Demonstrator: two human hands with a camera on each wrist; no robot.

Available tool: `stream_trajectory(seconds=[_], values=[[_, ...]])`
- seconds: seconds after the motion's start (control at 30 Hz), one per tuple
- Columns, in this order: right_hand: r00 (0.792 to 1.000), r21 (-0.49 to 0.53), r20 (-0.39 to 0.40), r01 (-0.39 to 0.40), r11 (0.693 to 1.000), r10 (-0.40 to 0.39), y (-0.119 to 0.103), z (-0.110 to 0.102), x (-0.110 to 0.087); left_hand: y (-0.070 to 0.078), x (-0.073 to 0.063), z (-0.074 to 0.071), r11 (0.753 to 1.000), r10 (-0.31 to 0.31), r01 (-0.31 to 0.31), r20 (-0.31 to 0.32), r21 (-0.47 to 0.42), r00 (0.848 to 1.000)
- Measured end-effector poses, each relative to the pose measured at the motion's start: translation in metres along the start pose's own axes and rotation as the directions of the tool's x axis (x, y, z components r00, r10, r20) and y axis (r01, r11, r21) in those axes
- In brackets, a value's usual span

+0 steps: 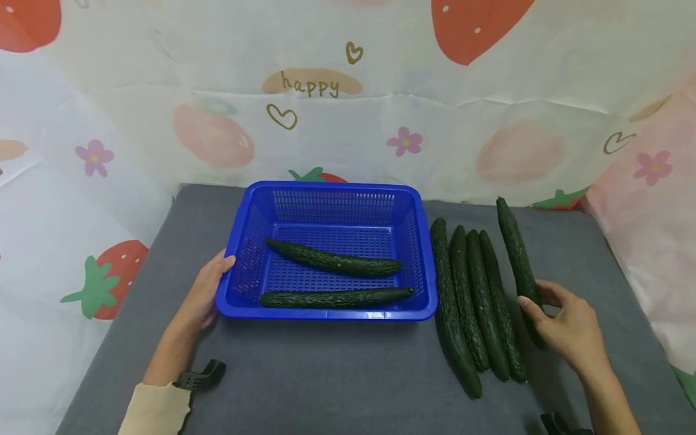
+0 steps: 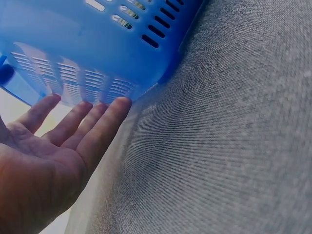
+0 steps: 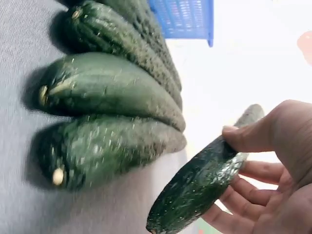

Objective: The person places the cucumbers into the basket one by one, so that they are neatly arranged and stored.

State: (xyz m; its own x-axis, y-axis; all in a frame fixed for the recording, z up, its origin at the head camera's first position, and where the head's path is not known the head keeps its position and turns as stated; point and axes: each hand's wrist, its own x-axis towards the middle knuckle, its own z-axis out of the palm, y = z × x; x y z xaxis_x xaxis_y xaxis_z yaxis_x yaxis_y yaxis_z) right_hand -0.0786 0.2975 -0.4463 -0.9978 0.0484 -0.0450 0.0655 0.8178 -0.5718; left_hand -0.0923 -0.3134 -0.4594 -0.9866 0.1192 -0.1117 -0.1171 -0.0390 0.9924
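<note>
My right hand (image 1: 571, 326) pinches a dark green cucumber (image 1: 516, 248) near its lower end, thumb on one side and fingers on the other. In the right wrist view this cucumber (image 3: 195, 185) slants beside the row, its near end tipped clear of the others. At the left end of a blue plastic basket (image 1: 326, 313), my left hand (image 1: 203, 293) holds the rim with its thumb on top. Its fingers (image 2: 109, 124) lie against the slotted outer wall in the left wrist view. Two cucumbers lie crosswise inside the basket, one (image 1: 334, 258) behind the other (image 1: 337, 298).
Several cucumbers (image 1: 478, 302) lie side by side on the grey cloth (image 1: 326, 374), close to the basket's right side. Behind the table hangs a printed curtain (image 1: 337, 139) with fruit and flowers. A black strap (image 1: 201, 376) is on the left wrist.
</note>
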Motion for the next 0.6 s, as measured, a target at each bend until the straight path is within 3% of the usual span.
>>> stream_trajectory(seconds=[0.2, 0.6], values=[[0.996, 0.164, 0.078, -0.049, 0.985, 0.037, -0.012, -0.003, 0.0, -0.001, -0.002, 0.0, 1.0, -0.011, 0.011, -0.008, 0.009, 1.0], [0.99, 0.203, -0.035, 0.143, 0.969, -0.139, -0.046, 0.005, 0.002, -0.001, -0.001, -0.001, 1.0, -0.01, 0.01, -0.006, -0.012, 1.0]])
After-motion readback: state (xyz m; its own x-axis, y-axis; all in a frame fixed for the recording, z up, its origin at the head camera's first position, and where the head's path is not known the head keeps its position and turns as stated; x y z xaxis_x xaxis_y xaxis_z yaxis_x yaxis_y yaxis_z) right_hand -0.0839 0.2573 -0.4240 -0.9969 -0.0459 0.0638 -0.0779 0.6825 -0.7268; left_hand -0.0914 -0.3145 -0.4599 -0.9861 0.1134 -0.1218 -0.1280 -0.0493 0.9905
